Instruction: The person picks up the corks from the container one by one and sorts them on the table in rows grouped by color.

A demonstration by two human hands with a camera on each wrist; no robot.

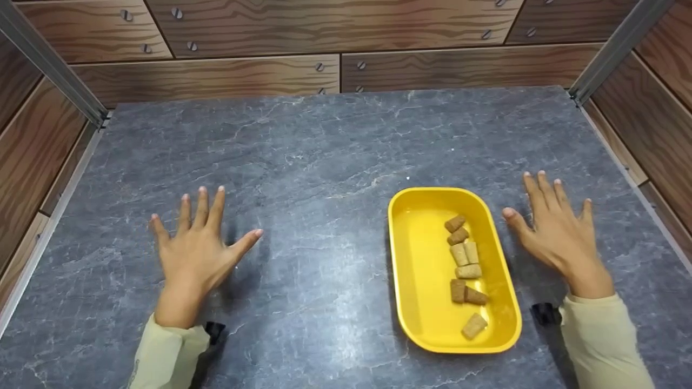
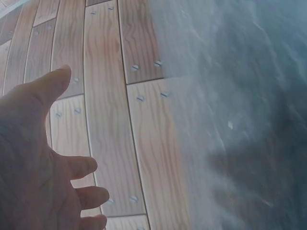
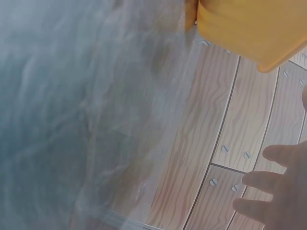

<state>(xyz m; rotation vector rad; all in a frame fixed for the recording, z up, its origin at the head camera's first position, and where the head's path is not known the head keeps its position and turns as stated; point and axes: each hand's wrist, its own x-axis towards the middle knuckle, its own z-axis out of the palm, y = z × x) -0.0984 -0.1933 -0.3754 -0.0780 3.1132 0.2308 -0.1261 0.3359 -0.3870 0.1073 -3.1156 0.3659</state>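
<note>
A yellow tray (image 1: 403, 270) with rounded corners stands on the table, right of the middle. Inside it lie several short brown and tan pieces (image 1: 468, 271) that look like small cereal pillows or corks; their exact kind is unclear. My left hand (image 1: 197, 256) is spread out palm down at the left, apart from the tray and holding nothing. To the right of the tray, my right hand (image 1: 562, 237) is also spread, its thumb near the tray's rim but not touching. The right wrist view shows the tray's outer wall (image 3: 244, 33) and my fingers (image 3: 264, 182).
The grey marble-patterned table (image 1: 303, 162) is bordered by wood-plank panels (image 1: 259, 29) at the back and both sides. Metal posts (image 1: 59, 65) rise at the back corners. A tiny white speck (image 1: 408, 178) lies beyond the tray.
</note>
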